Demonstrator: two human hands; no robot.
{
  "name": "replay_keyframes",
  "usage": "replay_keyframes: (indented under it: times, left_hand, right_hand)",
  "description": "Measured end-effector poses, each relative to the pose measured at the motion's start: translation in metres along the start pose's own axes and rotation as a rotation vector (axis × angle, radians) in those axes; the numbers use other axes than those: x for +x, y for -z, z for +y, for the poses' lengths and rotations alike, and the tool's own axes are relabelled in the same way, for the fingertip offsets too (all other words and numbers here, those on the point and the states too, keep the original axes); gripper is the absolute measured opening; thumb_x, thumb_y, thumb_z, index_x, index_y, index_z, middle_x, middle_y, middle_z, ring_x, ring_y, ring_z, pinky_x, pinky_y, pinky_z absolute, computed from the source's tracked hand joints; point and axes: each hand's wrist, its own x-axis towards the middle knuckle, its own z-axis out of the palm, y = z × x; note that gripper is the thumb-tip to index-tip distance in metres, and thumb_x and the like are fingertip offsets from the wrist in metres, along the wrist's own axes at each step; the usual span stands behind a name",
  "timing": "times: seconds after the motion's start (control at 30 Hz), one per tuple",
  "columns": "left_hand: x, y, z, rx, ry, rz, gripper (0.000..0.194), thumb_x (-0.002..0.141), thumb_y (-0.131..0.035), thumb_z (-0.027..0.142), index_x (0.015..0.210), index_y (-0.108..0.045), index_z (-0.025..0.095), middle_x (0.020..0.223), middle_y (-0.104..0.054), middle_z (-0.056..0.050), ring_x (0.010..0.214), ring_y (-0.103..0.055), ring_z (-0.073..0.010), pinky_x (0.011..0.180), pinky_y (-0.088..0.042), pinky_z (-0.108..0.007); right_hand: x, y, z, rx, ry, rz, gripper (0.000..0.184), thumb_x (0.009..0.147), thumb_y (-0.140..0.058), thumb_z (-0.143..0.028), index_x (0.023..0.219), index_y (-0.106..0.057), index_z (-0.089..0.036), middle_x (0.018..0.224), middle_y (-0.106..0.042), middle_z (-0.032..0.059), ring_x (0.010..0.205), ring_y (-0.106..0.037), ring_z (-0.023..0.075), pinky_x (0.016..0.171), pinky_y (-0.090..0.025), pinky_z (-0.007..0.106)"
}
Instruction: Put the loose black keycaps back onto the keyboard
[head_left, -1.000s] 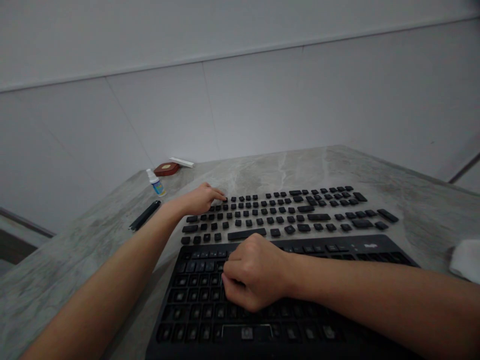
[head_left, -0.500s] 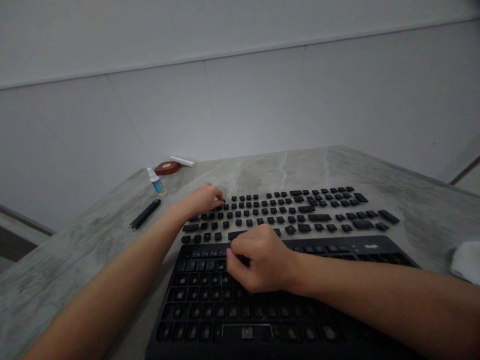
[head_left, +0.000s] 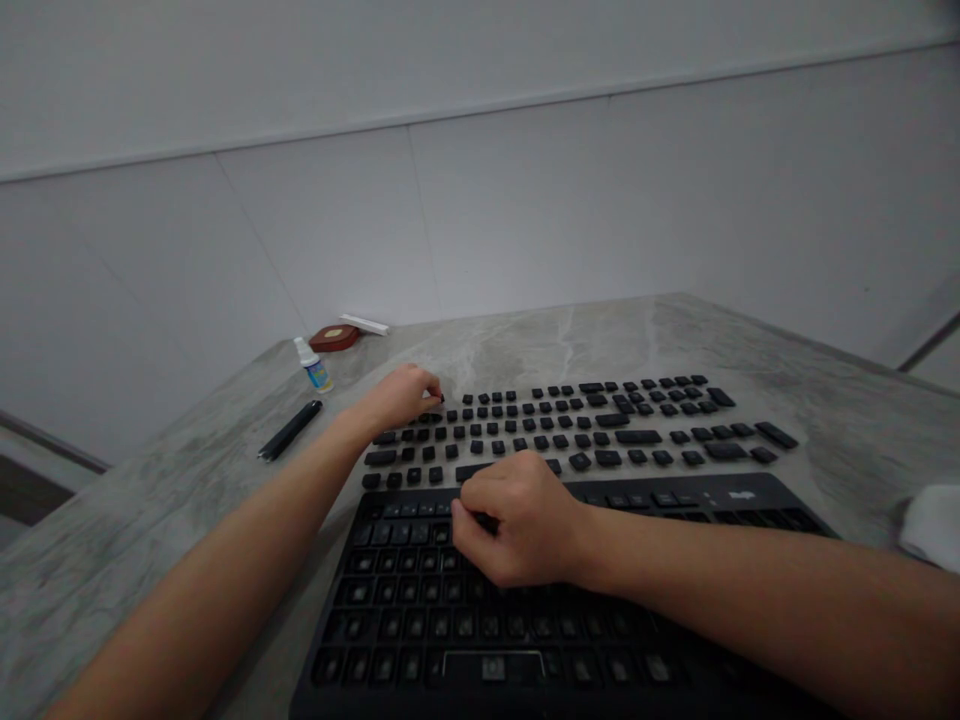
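Note:
My left hand (head_left: 405,394) is at the upper left end of the rows of loose black keycaps (head_left: 492,428). Its thumb and index finger pinch a small black keycap (head_left: 441,400), mostly covered by the fingers. Over the upper part of a black keyboard (head_left: 491,625), my right hand (head_left: 521,515) is closed with the fingers curled in. What it holds, if anything, is hidden. Most of the keyboard's visible sockets are bare, while a few keys (head_left: 401,533) sit in its upper rows at the left.
On the grey marbled table (head_left: 480,355) a small spray bottle (head_left: 315,368) stands at the left. Near it lie a black tweezer-like tool (head_left: 290,430), a brown case (head_left: 334,337) and a white strip (head_left: 364,324). A white cloth-like thing (head_left: 931,525) is at the right edge.
My left hand has shifted slightly left and away from the keycap rows, with a dark keycap at its fingertips. My right hand has stayed almost still over the keyboard.

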Motion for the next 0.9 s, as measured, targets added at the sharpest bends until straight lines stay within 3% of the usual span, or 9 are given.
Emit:
replay_keyframes:
  times: [0.13,0.3,0.47,0.57,0.73,0.9]
  left_hand:
    - [-0.004,0.016,-0.005,-0.050,0.031,0.032,0.018,0.095,-0.063,0.030,0.095,-0.068,0.013,0.096,-0.069,-0.006,0.091,-0.065,-0.0197,0.088,-0.051,-0.040]
    - [-0.015,0.044,0.003,-0.149,0.001,-0.009,0.017,0.085,-0.065,0.020,0.098,-0.075,0.014,0.083,-0.072,-0.004,0.076,-0.064,-0.0167,0.072,-0.046,-0.028]
    - [-0.036,0.079,0.032,-0.292,-0.161,-0.236,0.026,0.082,-0.067,0.026,0.106,-0.075,0.022,0.082,-0.072,0.001,0.071,-0.063,-0.0119,0.064,-0.045,-0.019]
    - [-0.045,0.092,0.054,-0.364,-0.247,-0.433,0.025,0.080,-0.065,0.020,0.103,-0.074,0.020,0.076,-0.070,0.002,0.068,-0.062,-0.0112,0.061,-0.044,-0.018]
    - [-0.048,0.087,0.082,-0.264,-0.253,-0.642,0.028,0.071,-0.067,0.008,0.096,-0.072,0.019,0.079,-0.070,0.002,0.069,-0.062,-0.0123,0.057,-0.042,-0.017]
    - [-0.048,0.073,0.101,-0.166,-0.212,-0.708,0.015,0.064,-0.074,0.006,0.069,-0.074,0.020,0.058,-0.064,0.003,0.052,-0.055,-0.0117,0.044,-0.033,-0.019]
  right_hand:
    - [0.000,-0.001,0.000,-0.001,0.002,0.006,0.031,0.078,-0.049,-0.017,0.047,-0.043,-0.017,0.042,-0.044,-0.0031,0.039,-0.035,0.0080,0.044,-0.024,0.024]
    - [0.000,0.000,0.000,-0.031,-0.029,0.008,0.033,0.079,-0.049,-0.018,0.047,-0.045,-0.017,0.042,-0.045,-0.0029,0.040,-0.034,0.0081,0.045,-0.023,0.025]
    - [0.004,0.002,0.001,-0.012,-0.265,-0.004,0.033,0.081,-0.052,-0.021,0.048,-0.049,-0.015,0.043,-0.044,-0.0039,0.039,-0.035,0.0062,0.047,-0.023,0.023]
    - [0.005,0.004,0.002,0.017,-0.369,-0.025,0.030,0.081,-0.053,-0.022,0.051,-0.053,-0.014,0.044,-0.047,-0.0033,0.040,-0.038,0.0059,0.047,-0.025,0.021]
    - [0.004,0.006,0.003,0.060,-0.325,-0.057,0.026,0.077,-0.053,-0.020,0.052,-0.057,-0.014,0.044,-0.050,-0.0020,0.038,-0.041,0.0062,0.045,-0.025,0.020]
    - [0.001,0.007,0.004,0.046,-0.212,-0.062,0.025,0.074,-0.053,-0.021,0.051,-0.061,-0.013,0.043,-0.055,0.0005,0.037,-0.045,0.0082,0.043,-0.026,0.021]
